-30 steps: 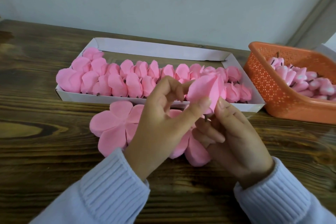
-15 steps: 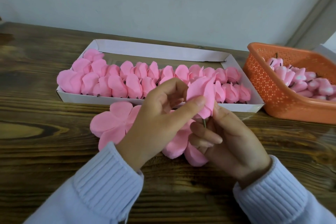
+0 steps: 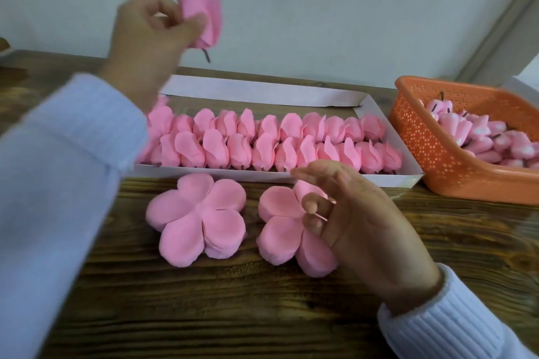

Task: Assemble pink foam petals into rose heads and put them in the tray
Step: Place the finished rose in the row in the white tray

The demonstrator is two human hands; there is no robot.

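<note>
One rose head (image 3: 207, 19) between the left fingers (image 3: 159, 4)

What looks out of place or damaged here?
Nothing stands out. Rose heads sit in two neat rows in the tray; two petal stacks lie flat on the table; buds sit inside the basket. The left hand pinches one rose head above the tray; the right hand is open.
</note>
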